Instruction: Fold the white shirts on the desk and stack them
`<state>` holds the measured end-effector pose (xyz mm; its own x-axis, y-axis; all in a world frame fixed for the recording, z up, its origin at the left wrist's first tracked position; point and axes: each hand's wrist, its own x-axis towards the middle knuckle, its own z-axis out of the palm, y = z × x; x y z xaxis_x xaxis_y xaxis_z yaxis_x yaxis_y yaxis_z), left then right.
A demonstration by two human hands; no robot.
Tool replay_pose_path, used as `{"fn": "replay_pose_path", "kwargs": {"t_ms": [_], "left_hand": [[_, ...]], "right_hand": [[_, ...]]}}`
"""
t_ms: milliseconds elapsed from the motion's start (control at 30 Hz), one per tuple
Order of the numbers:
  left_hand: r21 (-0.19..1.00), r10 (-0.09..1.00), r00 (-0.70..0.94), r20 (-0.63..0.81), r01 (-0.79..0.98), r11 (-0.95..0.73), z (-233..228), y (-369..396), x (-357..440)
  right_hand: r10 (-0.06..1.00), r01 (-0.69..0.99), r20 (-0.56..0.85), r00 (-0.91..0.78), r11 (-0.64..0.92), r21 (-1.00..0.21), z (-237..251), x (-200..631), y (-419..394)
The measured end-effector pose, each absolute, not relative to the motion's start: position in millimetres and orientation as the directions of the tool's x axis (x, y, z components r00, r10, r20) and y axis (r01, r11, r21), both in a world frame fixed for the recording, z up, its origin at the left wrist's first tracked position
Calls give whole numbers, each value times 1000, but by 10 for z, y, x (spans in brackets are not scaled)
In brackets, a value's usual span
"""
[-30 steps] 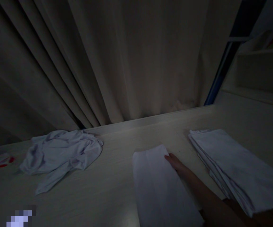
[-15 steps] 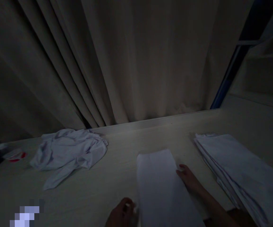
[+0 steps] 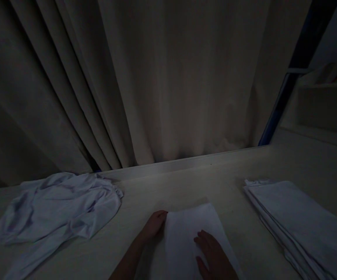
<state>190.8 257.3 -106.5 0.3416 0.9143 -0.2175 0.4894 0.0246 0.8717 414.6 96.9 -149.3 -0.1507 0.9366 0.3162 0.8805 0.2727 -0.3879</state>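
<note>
A folded white cloth [image 3: 182,237] lies lengthwise on the table before me, its near end running out of the picture. At its far left corner, my left hand [image 3: 156,224] has its fingers together on the edge, seemingly pinching it; the thumb is hard to make out in the dim light. My right hand [image 3: 213,252] rests on top of the cloth, fingers spread and nothing gripped. To the right lies a stack of folded white cloths [image 3: 299,217]. A crumpled white garment [image 3: 66,206] is heaped on the left.
The pale table [image 3: 145,194] reaches back to a raised edge along a beige curtain [image 3: 171,97]. A blue post [image 3: 276,112] and a shelf [image 3: 325,105] stand at the right. Everything is dimly lit.
My left hand has moved forward to the cloth's far left corner. My right hand has come off the right edge onto the cloth's top. The view has shifted slightly.
</note>
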Motion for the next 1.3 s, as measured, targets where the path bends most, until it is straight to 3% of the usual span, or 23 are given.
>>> {"fn": "replay_pose_path", "kwargs": {"t_ms": [400,700,800,933,1033,1133,1300], "left_hand": [[826,706,522,-478,540,160,-1119,2813,1720],[751,730,479,-487,656,71,-1209,2922,1586],[675,838,378,-393,738,-17,-1111,2840,1617],[528,971,233,-54,832,-170,-974,2456,1819],[278,906,361,220,867,-413,-1106,2104,2043],[38,805,469,363,856,-516,-1394,1916,2185],[-46,784,497,373,853,-519,-1714,1910,2158]], "right_hand": [[966,970,259,-9,71,-233,-1373,4473,1789],[928,995,367,-64,89,-51,-1743,4407,1712],[921,997,385,-65,75,-12,-1770,4391,1709],[929,997,362,-75,79,4,-1679,4358,1744],[934,994,344,-97,109,-15,-1582,4331,1786],[947,992,308,-94,116,-51,-1548,4322,1823],[972,992,228,-61,83,-92,-1621,4339,1857]]}}
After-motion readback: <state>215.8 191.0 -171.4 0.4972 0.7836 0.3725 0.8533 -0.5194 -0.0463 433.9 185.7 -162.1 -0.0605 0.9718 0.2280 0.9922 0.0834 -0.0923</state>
